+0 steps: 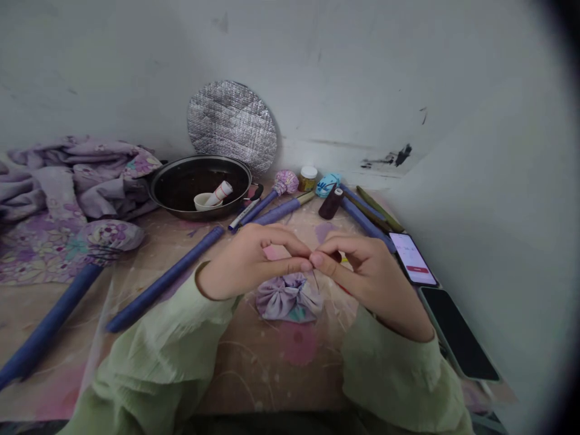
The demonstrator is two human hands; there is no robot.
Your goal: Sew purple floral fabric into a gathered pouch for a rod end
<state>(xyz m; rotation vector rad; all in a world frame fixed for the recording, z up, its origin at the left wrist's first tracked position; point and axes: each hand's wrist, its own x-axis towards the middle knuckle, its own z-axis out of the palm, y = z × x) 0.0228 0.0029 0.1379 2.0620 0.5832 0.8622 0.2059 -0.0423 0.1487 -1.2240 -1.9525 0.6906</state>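
My left hand and my right hand meet fingertip to fingertip over the table, both pinched closed. What lies between their fingertips is too small to make out; a thin dark line, perhaps thread, runs down from there. Just below them a gathered piece of purple floral cloth lies on the table, its folds drawn toward the middle. Something red and yellow shows partly behind my right hand.
Left are floral cloth, a cloth-topped blue stick and another blue stick. Behind stand a pan, silver disc, jar and dark thread spool. Two phones lie right.
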